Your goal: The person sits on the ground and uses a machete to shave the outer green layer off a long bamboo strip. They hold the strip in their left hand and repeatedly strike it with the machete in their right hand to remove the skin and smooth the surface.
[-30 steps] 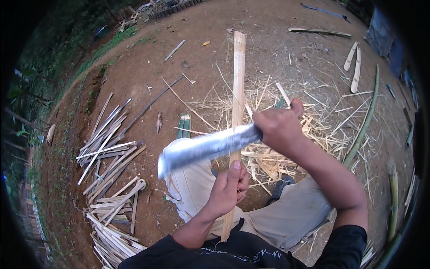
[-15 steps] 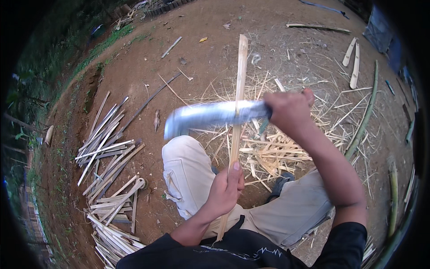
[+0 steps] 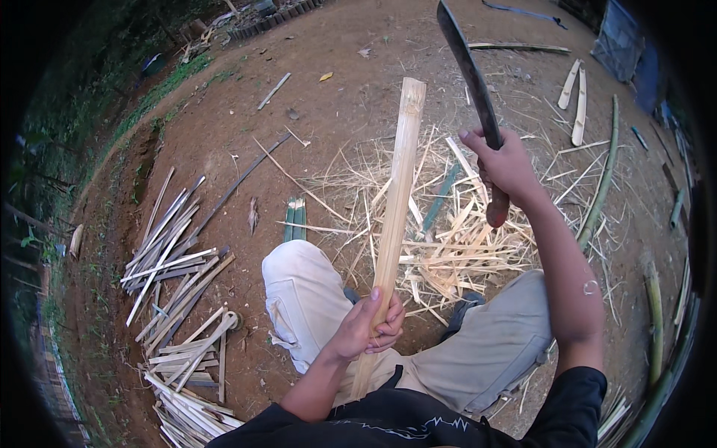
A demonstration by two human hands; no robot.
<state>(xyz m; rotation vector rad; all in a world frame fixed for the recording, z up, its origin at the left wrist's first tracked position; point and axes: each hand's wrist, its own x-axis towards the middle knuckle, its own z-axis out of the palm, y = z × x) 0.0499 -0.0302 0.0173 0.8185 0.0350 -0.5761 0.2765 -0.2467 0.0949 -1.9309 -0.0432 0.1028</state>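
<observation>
My left hand (image 3: 368,325) is closed round the lower part of a long, pale bamboo strip (image 3: 401,168). The strip stands slantwise in front of me, its lower end by my lap and its upper end pointing away. In my right hand (image 3: 508,170) is a machete (image 3: 470,78), gripped by its handle, which ends in a reddish butt. Its dark blade points up and away, to the right of the strip and apart from it. Beneath both, a heap of bamboo shavings (image 3: 470,250) covers the ground between and beyond my legs.
Piles of thin bamboo strips (image 3: 168,254) lie on the left. Two green bamboo pieces (image 3: 295,218) rest beyond my left knee. A green bamboo pole (image 3: 603,179) stretches along the right, with split pieces (image 3: 579,108) at the far right.
The machete has swung from lying across the strip to upright on the right, clear of it. The strip has turned to show a broader face, and my left hand has shifted slightly lower and left.
</observation>
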